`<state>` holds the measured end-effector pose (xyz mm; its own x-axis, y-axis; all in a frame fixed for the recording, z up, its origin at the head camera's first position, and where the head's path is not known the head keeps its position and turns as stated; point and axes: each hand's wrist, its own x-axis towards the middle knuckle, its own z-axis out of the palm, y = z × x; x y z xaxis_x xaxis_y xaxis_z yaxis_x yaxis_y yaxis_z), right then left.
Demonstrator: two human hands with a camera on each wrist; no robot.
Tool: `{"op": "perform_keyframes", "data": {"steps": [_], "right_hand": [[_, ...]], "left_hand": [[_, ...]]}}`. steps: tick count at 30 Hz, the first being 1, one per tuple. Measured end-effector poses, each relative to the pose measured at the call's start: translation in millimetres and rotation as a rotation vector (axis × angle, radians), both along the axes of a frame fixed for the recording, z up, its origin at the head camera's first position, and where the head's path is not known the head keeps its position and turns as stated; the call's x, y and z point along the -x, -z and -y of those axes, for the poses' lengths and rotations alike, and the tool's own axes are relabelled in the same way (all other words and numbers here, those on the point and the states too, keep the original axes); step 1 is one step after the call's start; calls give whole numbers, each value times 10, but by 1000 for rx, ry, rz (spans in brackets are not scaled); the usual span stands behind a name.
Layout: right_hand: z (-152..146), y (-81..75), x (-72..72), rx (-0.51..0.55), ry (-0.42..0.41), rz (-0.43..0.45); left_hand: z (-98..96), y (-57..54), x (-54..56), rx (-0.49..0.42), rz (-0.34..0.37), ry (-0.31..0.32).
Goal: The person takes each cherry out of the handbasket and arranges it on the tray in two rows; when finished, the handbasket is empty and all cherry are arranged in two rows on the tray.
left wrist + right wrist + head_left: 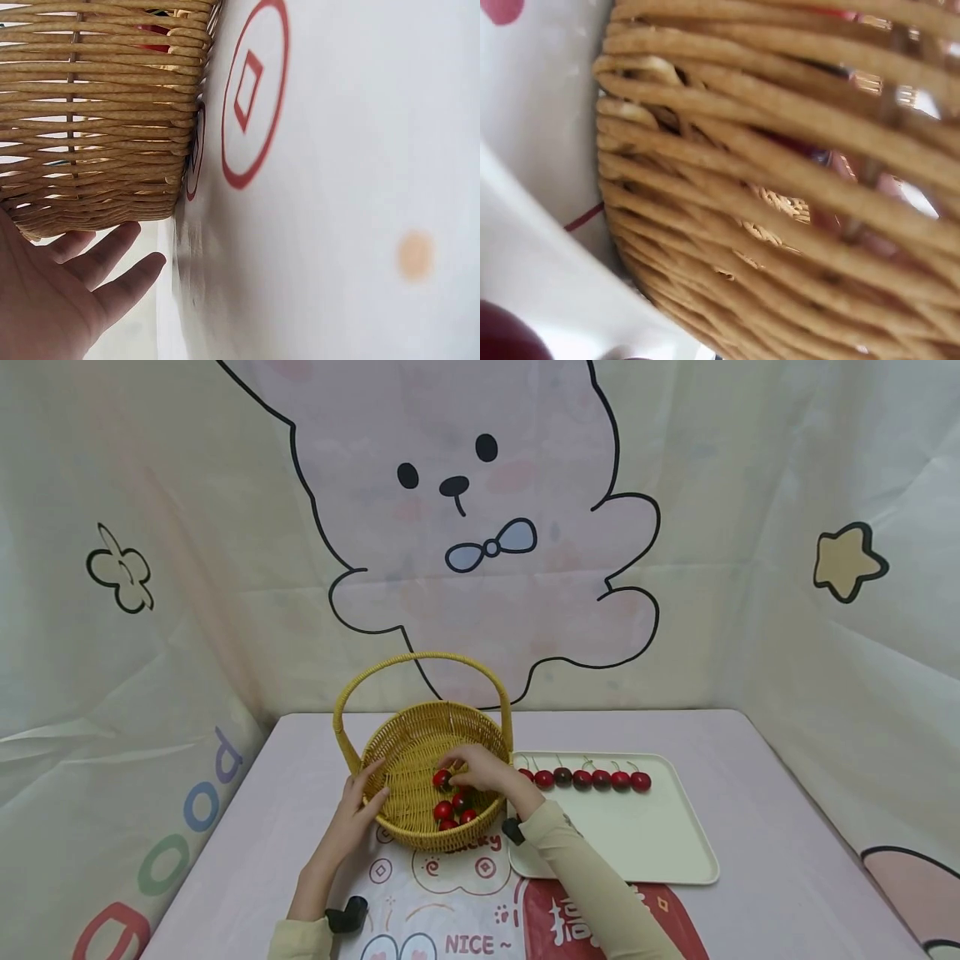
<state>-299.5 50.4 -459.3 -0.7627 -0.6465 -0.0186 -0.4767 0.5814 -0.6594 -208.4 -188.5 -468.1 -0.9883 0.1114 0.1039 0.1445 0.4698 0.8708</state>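
Note:
In the head view a yellow wicker basket with a tall handle stands on the table, several dark red cherries lying inside. My right hand reaches over its right rim and pinches a cherry above the basket floor. With my left hand I hold the basket's left rim, the thumb over the edge. Straight, spread fingers show beside the woven wall in the left wrist view. The basket's wall hides my right fingers in the right wrist view.
A pale rectangular tray lies right of the basket, with a row of stemmed cherries along its far side. The table bears a printed mat at the front. Patterned cloth encloses the back and sides.

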Motion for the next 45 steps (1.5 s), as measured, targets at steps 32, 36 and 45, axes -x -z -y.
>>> {"op": "perform_keyframes", "data": {"steps": [32,36,45], "right_hand": [[88,6,-27,-136,19,-155],[48,-6,-85,-77,37,-184],[-37,-14,-237,58,110,-183]], "left_hand": [[121,351,169,14,-26,-7],[122,344,165,11,-24,-6],[129,348,173,4,-14,0]]}}
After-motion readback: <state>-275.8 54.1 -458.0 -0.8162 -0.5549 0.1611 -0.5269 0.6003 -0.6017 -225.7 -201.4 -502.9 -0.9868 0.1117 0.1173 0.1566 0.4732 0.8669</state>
